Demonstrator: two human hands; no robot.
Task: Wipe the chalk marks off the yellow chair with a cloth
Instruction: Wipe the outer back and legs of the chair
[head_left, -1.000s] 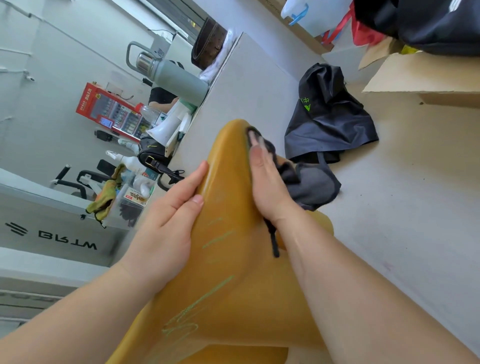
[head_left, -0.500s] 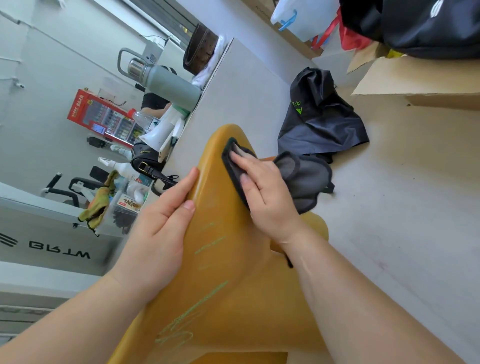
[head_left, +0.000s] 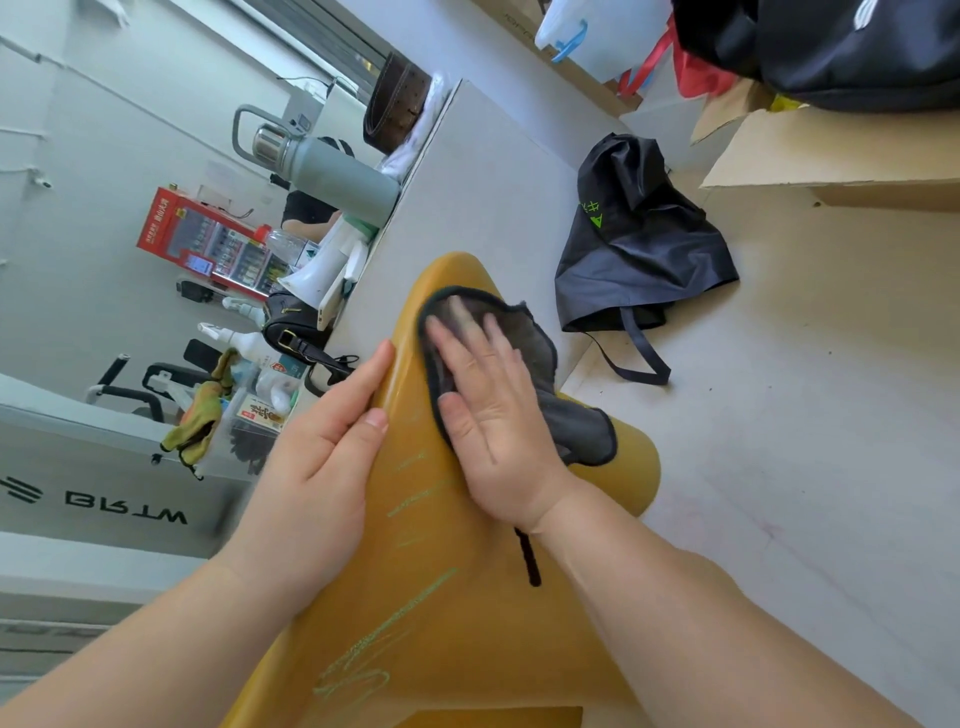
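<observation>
Pale grey floor (head_left: 779, 467) runs under the whole scene, which is seen at a tilt. Nearest, below both wrists, the yellow chair (head_left: 467, 649) fills the lower middle with a smooth face turned to the camera. Green chalk marks (head_left: 410, 608) cross that face: a scribble and a long stroke well below the grips, then a few short dashes in the strip between them. The left grip (head_left: 322, 457) holds the chair's edge, with the thumb laid on the front face and the fingers reaching along and over the rim. The right grip (head_left: 493, 410) is spread flat, fingers straight and apart. It grasps nothing but presses a dark grey cloth (head_left: 540, 353) against the upper part of the chair, just under its rounded top. The cloth spills out past the fingertips and to the outer side of that grip, and a black loop from it hangs beside the wrist. Beyond the right grip a black bag (head_left: 639, 244) lies crumpled on the floor, and farther off sits a cardboard box (head_left: 831, 156). Beyond the left grip are yellow-green gloves (head_left: 202, 421), a black handbag (head_left: 291, 332), a white megaphone (head_left: 322, 270) and a grey flask (head_left: 337, 176). A red vending machine (head_left: 208, 244) stands farthest back.
</observation>
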